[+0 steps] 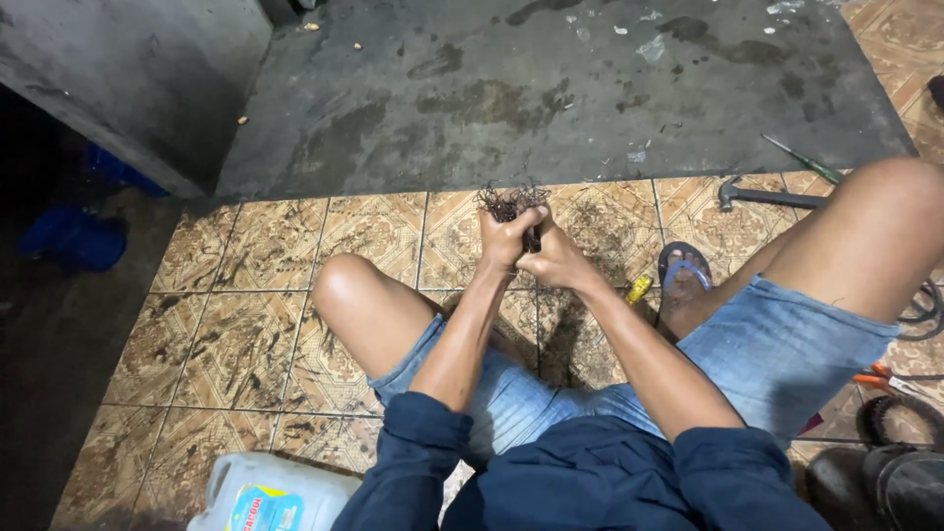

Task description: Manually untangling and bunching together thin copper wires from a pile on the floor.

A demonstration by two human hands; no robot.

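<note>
Both hands [531, 251] grip wires [509, 202] (seemingly frayed).

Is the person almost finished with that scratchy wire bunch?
Hard to say. Done: the dark wire bundle is already gathered into one bunch with frayed ends sticking up. In hand: the left hand and right hand both grip it tight. Left: the hammer and screwdriver lie untouched on the floor.

We held both arms stretched forward between our bent knees, sleeves pushed up to the elbows. Our left hand [506, 238] and right hand [553, 260] met in front, pressed together, fingers curled tight into fists, the left set slightly higher than the right.
</note>
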